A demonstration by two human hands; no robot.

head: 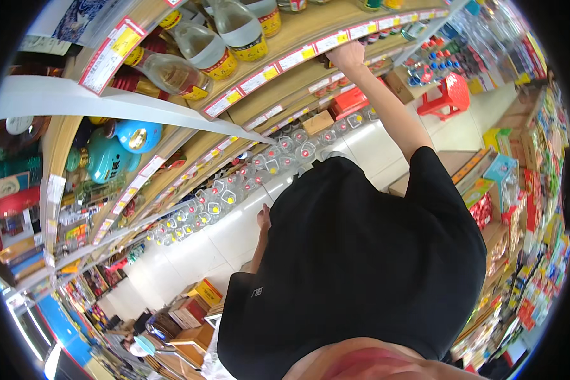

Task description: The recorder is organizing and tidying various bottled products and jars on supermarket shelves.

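My right hand reaches up to a wooden shelf, just under the price-label strip on the edge of the board above. Its fingers are hidden behind that edge, so I cannot tell whether they hold anything. Above and to the left, clear glass liquor bottles with yellow-and-red labels stand on the upper board. My left hand hangs low beside my black shirt, over the tiled floor. Nothing shows in it, and a finger or thumb sticks out. Large clear plastic jugs with red and yellow caps line the floor nearby.
A white shelf upright divides the racks; turquoise and blue ceramic bottles stand left of it. A red plastic stool is at the upper right. Stacked cartons and packaged goods line the right side. Boxes sit at the lower left.
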